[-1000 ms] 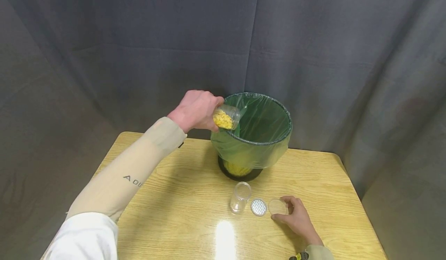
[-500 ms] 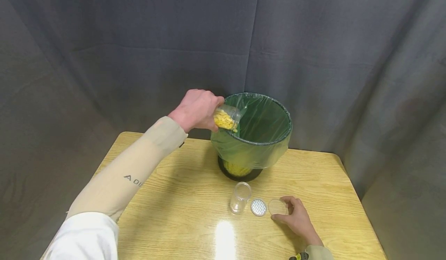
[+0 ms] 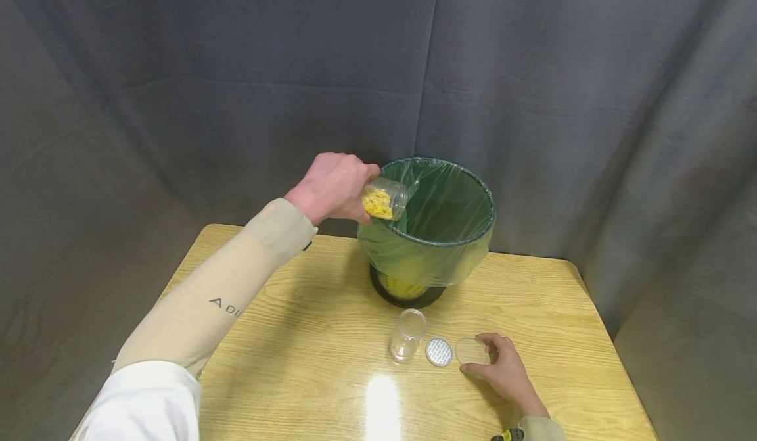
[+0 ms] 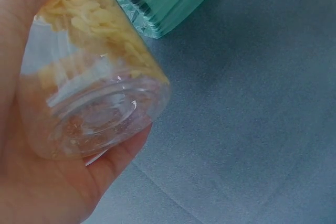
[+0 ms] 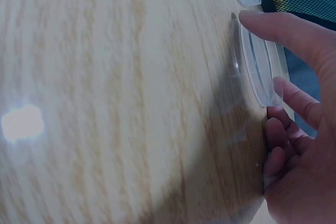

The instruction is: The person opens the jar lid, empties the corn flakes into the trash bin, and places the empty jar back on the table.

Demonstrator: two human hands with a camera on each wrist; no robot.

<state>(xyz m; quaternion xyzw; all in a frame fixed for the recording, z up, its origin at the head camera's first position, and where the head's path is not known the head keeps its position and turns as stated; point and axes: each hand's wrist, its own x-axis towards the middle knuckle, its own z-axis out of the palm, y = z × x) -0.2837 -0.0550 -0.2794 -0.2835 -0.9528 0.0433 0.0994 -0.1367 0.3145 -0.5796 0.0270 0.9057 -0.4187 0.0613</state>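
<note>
My left hand grips a clear plastic jar tipped on its side, its mouth over the left rim of the bin. Yellow flakes lie along the jar's lower side; the left wrist view shows the jar's clear base in my fingers. The waste bin stands on the table, lined with a green plastic bag. Low at the right, my right hand pinches a clear round lid by its edge, thumb and finger on opposite sides, down at the tabletop.
An uncapped clear jar stands in front of the bin. Between it and the clear lid lies a round disc with a silvery pattern. Grey curtains enclose the wooden table at the back and sides.
Yellow flakes slid toward the jar's mouth half a second ago and now sit farther back inside. Both hands hold nearly the same places.
</note>
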